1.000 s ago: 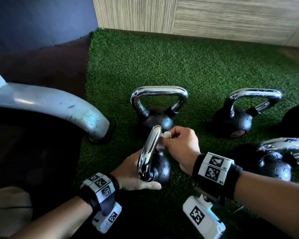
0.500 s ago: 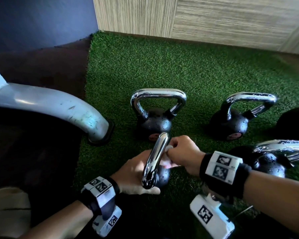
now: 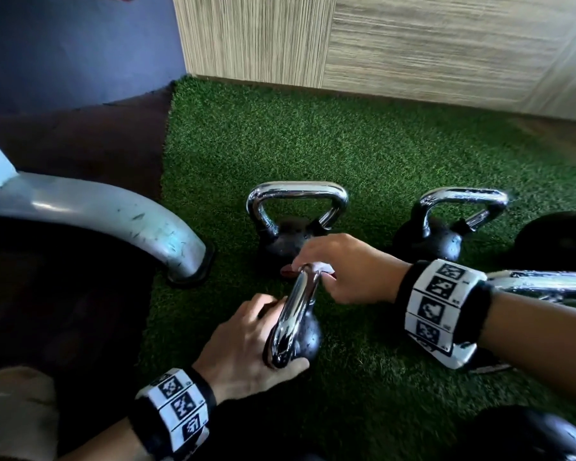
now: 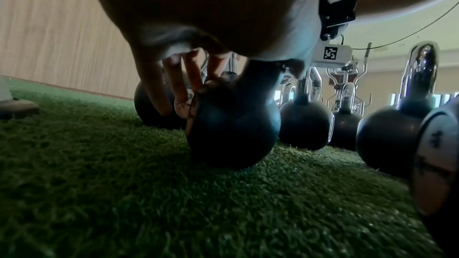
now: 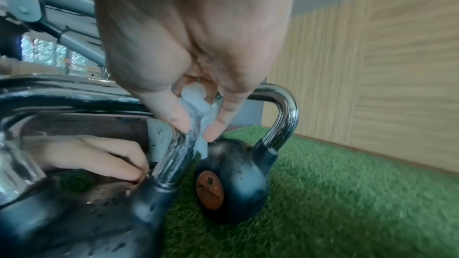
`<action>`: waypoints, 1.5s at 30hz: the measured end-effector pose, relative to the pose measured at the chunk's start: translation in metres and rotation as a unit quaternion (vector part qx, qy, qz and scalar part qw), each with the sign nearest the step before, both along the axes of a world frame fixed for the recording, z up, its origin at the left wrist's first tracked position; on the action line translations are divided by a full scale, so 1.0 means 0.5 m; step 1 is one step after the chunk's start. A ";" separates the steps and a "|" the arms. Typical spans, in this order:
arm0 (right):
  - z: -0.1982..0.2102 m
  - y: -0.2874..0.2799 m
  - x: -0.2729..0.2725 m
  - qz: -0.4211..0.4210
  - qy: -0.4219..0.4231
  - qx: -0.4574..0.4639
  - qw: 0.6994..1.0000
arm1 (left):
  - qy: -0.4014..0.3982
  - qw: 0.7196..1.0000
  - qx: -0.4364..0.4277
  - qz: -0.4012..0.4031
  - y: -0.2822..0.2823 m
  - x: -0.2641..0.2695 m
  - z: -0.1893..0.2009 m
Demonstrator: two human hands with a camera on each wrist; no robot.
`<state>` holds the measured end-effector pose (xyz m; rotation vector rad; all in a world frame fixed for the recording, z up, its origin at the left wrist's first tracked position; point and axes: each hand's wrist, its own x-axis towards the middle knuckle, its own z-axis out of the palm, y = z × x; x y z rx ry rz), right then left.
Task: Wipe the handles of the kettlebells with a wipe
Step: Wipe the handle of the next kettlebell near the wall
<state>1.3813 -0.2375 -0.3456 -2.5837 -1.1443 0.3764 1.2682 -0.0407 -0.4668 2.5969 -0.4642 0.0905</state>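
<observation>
A small black kettlebell (image 3: pixel 308 334) with a chrome handle (image 3: pixel 296 314) stands on green turf (image 3: pixel 346 154). My left hand (image 3: pixel 246 344) grips its ball from the left, thumb along the near side. My right hand (image 3: pixel 326 261) pinches a white wipe (image 3: pixel 320 268) round the far end of that handle. In the right wrist view, thumb and forefinger squeeze the wipe (image 5: pixel 196 101) against the chrome handle (image 5: pixel 174 150). The left wrist view shows the kettlebell (image 4: pixel 231 130) from low down, with my fingers (image 4: pixel 178 83) on it.
A second kettlebell (image 3: pixel 293 234) stands just behind, and another kettlebell (image 3: pixel 446 227) to its right. More kettlebells (image 3: pixel 546 284) lie under and beyond my right forearm. A grey machine leg (image 3: pixel 113 217) ends at the turf's left edge. A wood-panel wall (image 3: pixel 413 44) closes the back.
My right hand has slid the wipe from the handle's right side up onto its far end. My left hand keeps its hold on the ball.
</observation>
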 end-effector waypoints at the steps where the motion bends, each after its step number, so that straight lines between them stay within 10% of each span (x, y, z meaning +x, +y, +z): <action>1: 0.007 -0.002 0.001 0.011 -0.003 -0.018 1.000 | -0.007 1.000 -0.006 -0.001 0.000 -0.004 -0.003; 10: 0.025 -0.079 -0.062 0.001 -0.014 -0.086 0.996 | 0.121 0.969 -0.217 0.007 0.090 0.037 0.038; 32: 0.084 -0.095 0.013 -0.037 0.001 -0.055 0.998 | 0.264 0.952 -0.127 -0.090 0.126 0.118 0.068; 38: 0.155 -0.040 0.114 -0.174 0.026 0.146 0.974 | 0.199 0.933 -0.272 0.124 0.135 0.256 0.027; 45: 0.116 0.031 0.184 -0.137 -0.120 0.138 0.974 | 0.166 0.941 -0.268 0.127 0.077 0.357 0.004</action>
